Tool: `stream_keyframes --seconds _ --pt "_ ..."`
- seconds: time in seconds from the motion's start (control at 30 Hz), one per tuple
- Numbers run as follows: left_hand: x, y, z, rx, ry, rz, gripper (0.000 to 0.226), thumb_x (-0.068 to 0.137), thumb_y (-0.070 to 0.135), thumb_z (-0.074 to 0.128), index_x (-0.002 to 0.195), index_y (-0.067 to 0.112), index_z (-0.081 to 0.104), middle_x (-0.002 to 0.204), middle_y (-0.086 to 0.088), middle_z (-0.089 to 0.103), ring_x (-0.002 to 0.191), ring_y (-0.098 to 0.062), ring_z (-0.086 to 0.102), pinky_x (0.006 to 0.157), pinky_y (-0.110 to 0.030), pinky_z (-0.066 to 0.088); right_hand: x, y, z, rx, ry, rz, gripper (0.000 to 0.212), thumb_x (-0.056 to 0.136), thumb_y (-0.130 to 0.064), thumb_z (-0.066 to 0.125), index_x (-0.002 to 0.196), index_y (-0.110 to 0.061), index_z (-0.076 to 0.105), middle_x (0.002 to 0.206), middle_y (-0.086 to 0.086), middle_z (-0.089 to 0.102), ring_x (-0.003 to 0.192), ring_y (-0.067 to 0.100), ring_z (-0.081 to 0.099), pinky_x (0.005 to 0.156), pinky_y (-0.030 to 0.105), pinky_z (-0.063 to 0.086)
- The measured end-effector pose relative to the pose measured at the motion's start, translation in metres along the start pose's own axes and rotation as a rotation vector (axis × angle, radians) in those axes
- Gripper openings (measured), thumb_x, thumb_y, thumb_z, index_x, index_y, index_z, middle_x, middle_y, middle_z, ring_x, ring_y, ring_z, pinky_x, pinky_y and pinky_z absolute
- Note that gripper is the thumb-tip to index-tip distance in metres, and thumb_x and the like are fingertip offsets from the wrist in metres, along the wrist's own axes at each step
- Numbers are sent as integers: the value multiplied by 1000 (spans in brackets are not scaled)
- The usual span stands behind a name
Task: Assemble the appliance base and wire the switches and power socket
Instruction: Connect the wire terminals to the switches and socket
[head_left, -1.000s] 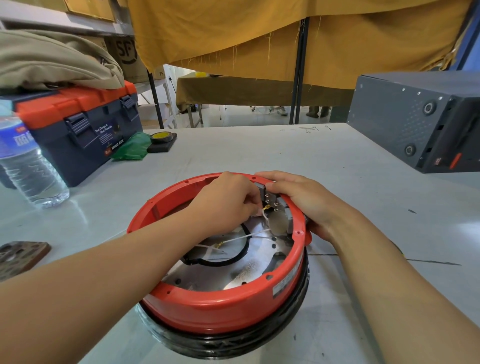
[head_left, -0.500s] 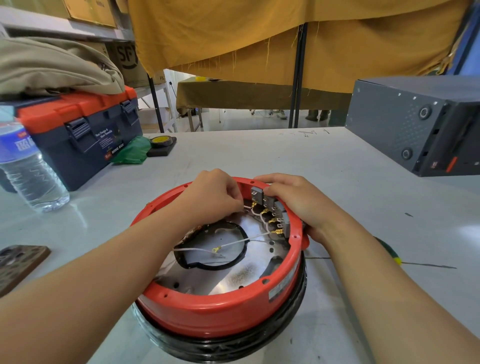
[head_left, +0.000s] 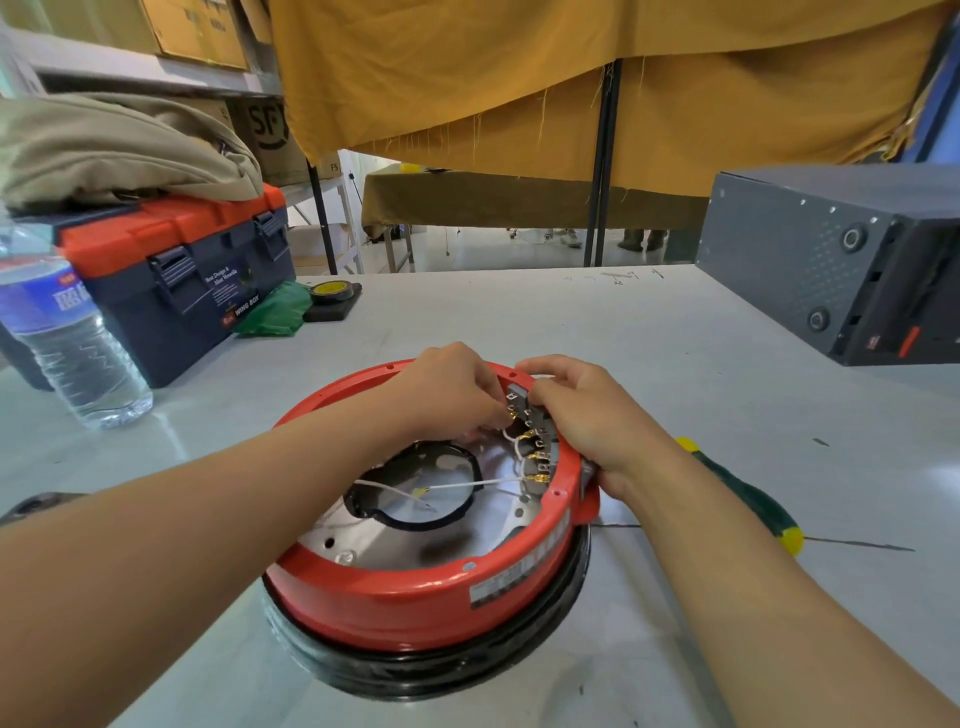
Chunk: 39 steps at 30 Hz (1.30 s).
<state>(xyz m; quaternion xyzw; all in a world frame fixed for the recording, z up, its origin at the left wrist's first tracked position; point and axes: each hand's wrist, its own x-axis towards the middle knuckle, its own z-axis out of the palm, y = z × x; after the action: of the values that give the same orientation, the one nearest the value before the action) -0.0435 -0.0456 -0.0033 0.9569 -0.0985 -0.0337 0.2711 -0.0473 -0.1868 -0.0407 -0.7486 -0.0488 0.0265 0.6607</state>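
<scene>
So the red appliance base (head_left: 415, 597) is sat upside down on the white table (head_left: 649, 364), close to the near edge, with both hands crowded over the switch block (head_left: 530, 431) on the far-right of the rim. Compared with a second ago the left hand (head_left: 447, 389) has been shifted further toward the rim: it was parked lower over the terminals, and now its curled fingertips are right at the topmost brass tab, pinching what looks like a white wire (head_left: 511, 441) end, though that bit is too hidden for it to be called for sure. The right hand (head_left: 582, 421) is kept wrapped over the rim, bracing the switches from outside. One lead (head_left: 467, 486) is left lying loose across the metal plate, so the wiring can be judged partway done. A screwdriver (head_left: 737, 493) is lying just beside the right forearm.
</scene>
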Motion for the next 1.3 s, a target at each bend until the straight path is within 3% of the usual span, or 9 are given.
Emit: stream_keyframes --seconds 0.1,0.2,0.37,0.53,0.8,0.9,1.1,1.3 --pt "1 1 3 -13 -1 1 11 78 19 70 67 20 69 59 0 65 52 -7 57 53 -16 46 0 0 1 -26 -2 23 31 91 -10 43 115 -19 61 94 5 67 71 25 61 68 38 51" --pt "0 0 8 -28 8 28 12 78 22 71 66 20 69 50 7 60 44 -1 53 46 -11 41 0 -2 -2 -35 1 34 29 88 -10 45 107 -19 65 98 9 69 79 23 65 78 38 55" --pt "0 -4 12 -101 0 46 16 77 23 73 62 20 69 47 9 59 42 0 51 46 -11 39 2 -2 -7 -13 -15 55 15 84 -11 59 88 -21 69 72 1 67 59 12 62 62 28 53" --pt "0 -9 12 -149 -12 42 17 76 24 75 63 14 70 51 7 60 42 0 50 43 -9 38 1 0 -7 22 -60 26 22 86 -5 58 95 -21 70 93 8 70 76 22 66 82 42 55" --pt "0 -10 10 -90 -32 65 15 78 26 74 67 17 71 59 7 62 49 -1 52 43 -6 37 -1 -3 -7 -27 -34 15 24 87 -5 56 103 -17 70 97 12 72 92 35 67 89 48 53" --pt "0 -10 10 -65 -31 80 15 78 28 74 70 15 71 57 8 59 51 -4 51 43 -7 36 -1 -3 -8 -35 -36 13 25 87 -5 56 103 -17 70 96 11 72 89 31 68 88 46 54" --pt "-2 -7 9 -3 -27 137 21 78 24 73 60 20 64 48 10 52 43 1 46 43 -8 33 0 -1 -7 -36 -31 5 24 87 -4 56 101 -16 70 98 15 72 93 36 67 89 48 53" --pt "-3 -5 9 68 -20 188 25 79 23 72 57 23 60 51 11 51 48 -2 45 47 -11 35 0 0 -7 -41 -32 -2 24 87 -4 55 102 -15 70 99 18 71 95 40 65 88 50 53"
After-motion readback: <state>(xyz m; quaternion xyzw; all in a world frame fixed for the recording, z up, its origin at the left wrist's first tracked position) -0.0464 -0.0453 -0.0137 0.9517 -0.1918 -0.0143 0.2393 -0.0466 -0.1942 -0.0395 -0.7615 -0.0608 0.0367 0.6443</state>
